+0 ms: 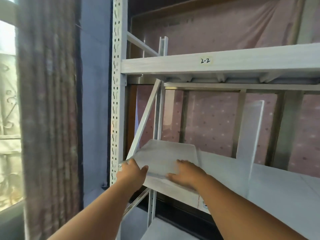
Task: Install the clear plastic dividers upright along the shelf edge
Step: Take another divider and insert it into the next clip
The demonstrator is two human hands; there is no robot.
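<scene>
A clear plastic divider point(162, 155) lies flat on the left end of the white shelf point(277, 184), its near edge over the shelf front. My left hand point(132, 171) grips its near left corner, thumb on top. My right hand point(186, 172) rests palm down on its near right part. A second clear divider point(256, 135) stands upright on the shelf further right, running front to back.
A perforated white upright post point(116, 94) stands just left of my left hand. A diagonal brace point(147, 116) rises behind the flat divider. The shelf beam above point(207, 62) is marked 2-2. A curtain point(48, 110) and window lie to the left.
</scene>
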